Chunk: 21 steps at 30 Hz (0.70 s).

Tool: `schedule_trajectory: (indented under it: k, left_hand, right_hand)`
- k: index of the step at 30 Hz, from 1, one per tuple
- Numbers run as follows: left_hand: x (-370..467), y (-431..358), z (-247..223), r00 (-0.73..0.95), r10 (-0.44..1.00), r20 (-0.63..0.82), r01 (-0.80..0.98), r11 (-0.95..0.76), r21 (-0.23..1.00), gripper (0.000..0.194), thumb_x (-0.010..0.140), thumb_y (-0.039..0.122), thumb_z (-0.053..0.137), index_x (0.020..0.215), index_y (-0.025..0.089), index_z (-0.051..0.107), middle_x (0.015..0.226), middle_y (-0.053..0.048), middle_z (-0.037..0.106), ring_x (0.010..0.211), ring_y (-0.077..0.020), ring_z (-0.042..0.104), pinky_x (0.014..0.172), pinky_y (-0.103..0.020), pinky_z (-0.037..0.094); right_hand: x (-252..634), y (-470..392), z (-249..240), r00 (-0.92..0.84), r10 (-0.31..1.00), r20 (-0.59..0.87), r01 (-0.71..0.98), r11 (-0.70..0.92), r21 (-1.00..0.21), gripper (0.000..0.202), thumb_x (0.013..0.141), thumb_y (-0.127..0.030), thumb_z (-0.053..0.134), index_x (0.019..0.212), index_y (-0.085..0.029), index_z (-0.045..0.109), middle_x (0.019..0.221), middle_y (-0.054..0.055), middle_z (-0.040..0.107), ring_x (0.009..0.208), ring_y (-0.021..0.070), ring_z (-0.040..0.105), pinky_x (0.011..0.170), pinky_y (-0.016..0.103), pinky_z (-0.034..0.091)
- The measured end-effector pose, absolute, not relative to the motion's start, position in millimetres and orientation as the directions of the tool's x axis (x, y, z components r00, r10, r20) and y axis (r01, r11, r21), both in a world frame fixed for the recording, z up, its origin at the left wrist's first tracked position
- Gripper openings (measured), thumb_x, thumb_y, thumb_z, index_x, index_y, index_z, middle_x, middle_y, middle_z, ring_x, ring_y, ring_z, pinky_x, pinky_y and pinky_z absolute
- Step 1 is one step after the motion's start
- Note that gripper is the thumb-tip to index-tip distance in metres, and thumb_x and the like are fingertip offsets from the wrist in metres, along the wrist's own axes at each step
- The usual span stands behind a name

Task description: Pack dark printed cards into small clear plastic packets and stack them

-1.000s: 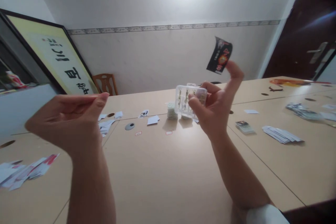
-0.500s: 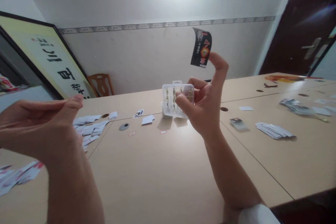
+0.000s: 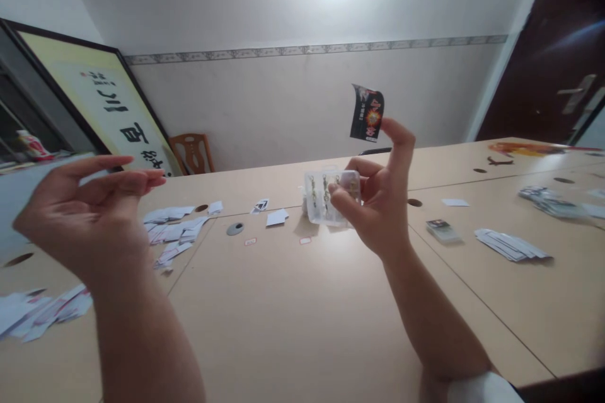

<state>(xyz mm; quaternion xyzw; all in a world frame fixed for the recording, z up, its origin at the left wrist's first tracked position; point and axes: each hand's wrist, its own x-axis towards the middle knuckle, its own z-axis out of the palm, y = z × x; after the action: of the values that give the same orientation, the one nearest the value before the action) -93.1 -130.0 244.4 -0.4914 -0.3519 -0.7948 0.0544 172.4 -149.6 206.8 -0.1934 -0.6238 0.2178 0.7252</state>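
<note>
A: Quick count. Hands?
B: Two. Left hand [image 3: 94,217] was narrow: small gap between forefinger and thumb. Couldn't tell whether the thumb touched the other fingertips.
A: Right?
B: Right hand [image 3: 380,204] gripped one clear case [image 3: 319,208], thumb across its front, raised over the middle of the table [image 3: 293,308]. Plus one black card [image 3: 367,114], curved, at the index fingertip, above the case.
A: Contents?
B: At least three columns of small metal pieces [image 3: 312,190]; thumb hid some.
A: On the table?
B: Two red-edged labels [image 3: 305,240], one grey disc [image 3: 230,230] left of them. At right, one fan of white cards [image 3: 513,245], one small stack [image 3: 444,232] beside it, one single white card [image 3: 455,202] behind the stack. At left, white slips [image 3: 174,227] in two groups, too overlapped to count.
A: Background?
B: One wooden chair [image 3: 192,151], one framed calligraphy panel [image 3: 111,101] leaning at left, one dark door [image 3: 543,63] at right. Done counting those.
</note>
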Motion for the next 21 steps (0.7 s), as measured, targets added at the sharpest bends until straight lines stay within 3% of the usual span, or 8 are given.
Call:
schedule_trajectory:
  k: [2, 6, 11, 16, 21]
  left_hand:
    - [-93, -131, 247, -0.571, 0.19, 0.799, 0.431, -0.759, 0.488, 0.029, 0.05, 0.002, 0.072, 0.074, 0.019, 0.074, 0.056, 0.006, 0.068, 0.055, -0.0154, 0.065, 0.063, -0.033, 0.057]
    - [-91, -136, 250, -0.682, 0.16, 0.714, 0.424, -0.709, 0.564, 0.03, 0.04, 0.001, 0.083, 0.064, 0.016, 0.076, 0.058, 0.0, 0.07, 0.053, -0.0145, 0.064, 0.057, -0.029, 0.055]
    - [-97, -136, 249, -0.685, 0.145, 0.714, 0.427, -0.714, 0.555, 0.033, 0.034, 0.0, 0.084, 0.059, 0.017, 0.072, 0.056, 0.002, 0.067, 0.054, -0.0143, 0.062, 0.054, -0.03, 0.052]
    - [-119, -121, 242, -0.526, 0.165, 0.834, 0.498, -0.736, 0.459, 0.027, 0.055, 0.003, 0.072, 0.072, 0.024, 0.076, 0.057, 0.008, 0.065, 0.055, -0.0099, 0.059, 0.058, -0.028, 0.047]
    - [-131, -105, 232, -0.407, 0.164, 0.898, 0.586, -0.708, 0.395, 0.023, 0.064, 0.005, 0.07, 0.076, 0.022, 0.076, 0.064, 0.008, 0.065, 0.056, -0.0085, 0.055, 0.054, -0.026, 0.038]
  right_hand:
    - [172, -147, 206, 0.125, 0.564, 0.817, -0.085, 0.826, -0.557, 0.078, 0.067, -0.006, 0.058, 0.132, -0.034, 0.027, 0.058, -0.015, 0.03, 0.042, 0.0062, 0.033, 0.041, 0.019, 0.034]
    - [174, -144, 205, 0.124, 0.579, 0.806, -0.074, 0.815, -0.575, 0.081, 0.066, -0.006, 0.059, 0.134, -0.035, 0.026, 0.057, -0.015, 0.031, 0.041, 0.0065, 0.036, 0.04, 0.019, 0.033]
    - [173, -146, 204, 0.114, 0.575, 0.81, -0.053, 0.818, -0.573, 0.082, 0.066, -0.006, 0.059, 0.135, -0.034, 0.026, 0.057, -0.015, 0.033, 0.041, 0.0067, 0.037, 0.04, 0.019, 0.035]
    - [173, -147, 204, 0.124, 0.563, 0.817, -0.045, 0.826, -0.562, 0.08, 0.066, -0.006, 0.06, 0.133, -0.035, 0.028, 0.058, -0.015, 0.034, 0.041, 0.0069, 0.039, 0.041, 0.02, 0.037]
    - [176, -144, 204, 0.143, 0.536, 0.832, -0.016, 0.842, -0.539, 0.08, 0.064, -0.006, 0.062, 0.131, -0.036, 0.03, 0.059, -0.014, 0.033, 0.041, 0.0073, 0.039, 0.04, 0.02, 0.035]
